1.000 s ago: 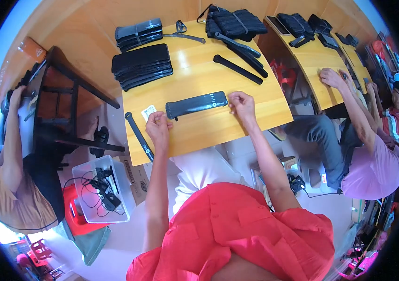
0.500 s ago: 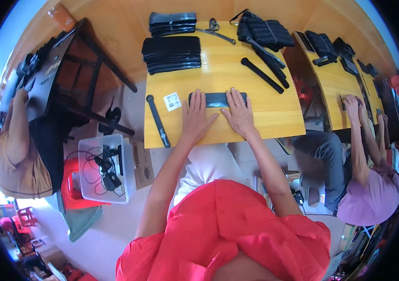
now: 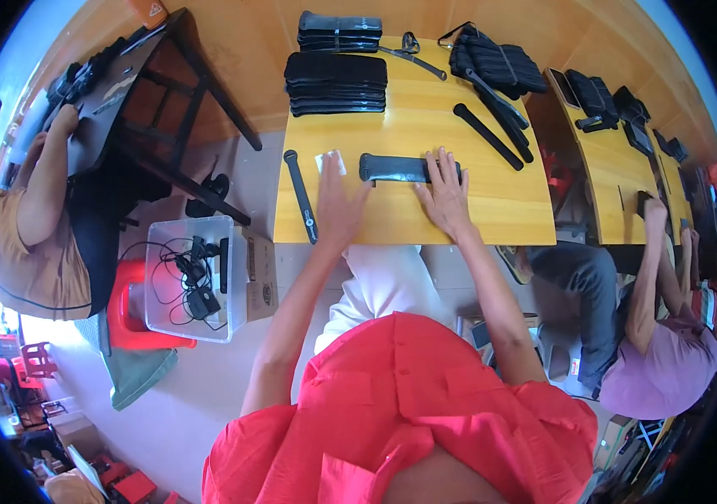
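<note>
A flat, glossy black band (image 3: 399,169), folded short and with a rounded left end, lies crosswise on the yellow wooden table (image 3: 417,223). My right hand (image 3: 447,195) rests flat on its right end, fingers stretched out. My left hand (image 3: 343,204) is off the band, to its left, blurred by motion but with the fingers stretched forward. Its fingertips reach the small white printed card (image 3: 335,160), partly covering it; I cannot tell whether they touch it. Left of that hand, a long black strap (image 3: 300,197) with a round end lies lengthwise.
Stacks of black bands (image 3: 337,82) and a tied black bundle (image 3: 497,63) stand at the back. Loose black straps (image 3: 489,136) lie on the right. A clear bin of cables (image 3: 237,277) stands lower left. People work at a dark table (image 3: 127,92) and another yellow table (image 3: 611,181).
My left hand has lifted off the band and moved left to the white card. My right hand stays on the band's right end. The view has shifted slightly.
</note>
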Demonstrator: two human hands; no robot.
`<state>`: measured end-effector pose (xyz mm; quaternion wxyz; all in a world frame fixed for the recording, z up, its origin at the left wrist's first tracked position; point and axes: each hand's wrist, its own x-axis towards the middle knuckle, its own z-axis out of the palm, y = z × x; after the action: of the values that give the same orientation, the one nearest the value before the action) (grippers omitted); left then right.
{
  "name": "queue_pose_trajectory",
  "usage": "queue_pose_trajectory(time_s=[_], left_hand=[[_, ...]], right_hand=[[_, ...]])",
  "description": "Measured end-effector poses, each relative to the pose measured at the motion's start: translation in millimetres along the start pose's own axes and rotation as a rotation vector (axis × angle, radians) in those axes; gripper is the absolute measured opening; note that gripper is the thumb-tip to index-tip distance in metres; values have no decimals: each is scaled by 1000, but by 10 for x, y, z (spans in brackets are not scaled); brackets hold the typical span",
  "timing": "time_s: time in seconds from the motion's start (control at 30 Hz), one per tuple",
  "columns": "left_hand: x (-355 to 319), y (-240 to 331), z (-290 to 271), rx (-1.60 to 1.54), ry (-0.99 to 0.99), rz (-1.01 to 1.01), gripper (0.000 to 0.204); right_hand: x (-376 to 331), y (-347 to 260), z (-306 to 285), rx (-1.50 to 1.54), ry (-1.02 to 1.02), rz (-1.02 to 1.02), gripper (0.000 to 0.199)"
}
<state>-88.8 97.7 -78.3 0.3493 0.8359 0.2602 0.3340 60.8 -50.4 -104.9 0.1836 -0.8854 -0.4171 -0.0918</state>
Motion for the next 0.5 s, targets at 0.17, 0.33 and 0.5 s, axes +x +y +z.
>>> queue_pose_trajectory(time_s=[0.17, 0.33, 0.5], left_hand=[[-469, -170, -808, -393, 296, -297, 34], [-1049, -561, -1035, -611, 374, -564, 22], [-1232, -521, -969, -810, 302, -818, 20]], right_hand=[[-186, -751, -73, 336, 8, -302, 61], [-351, -1456, 132, 324, -155, -484, 59], [-308, -1462, 461, 239, 14, -742, 47]])
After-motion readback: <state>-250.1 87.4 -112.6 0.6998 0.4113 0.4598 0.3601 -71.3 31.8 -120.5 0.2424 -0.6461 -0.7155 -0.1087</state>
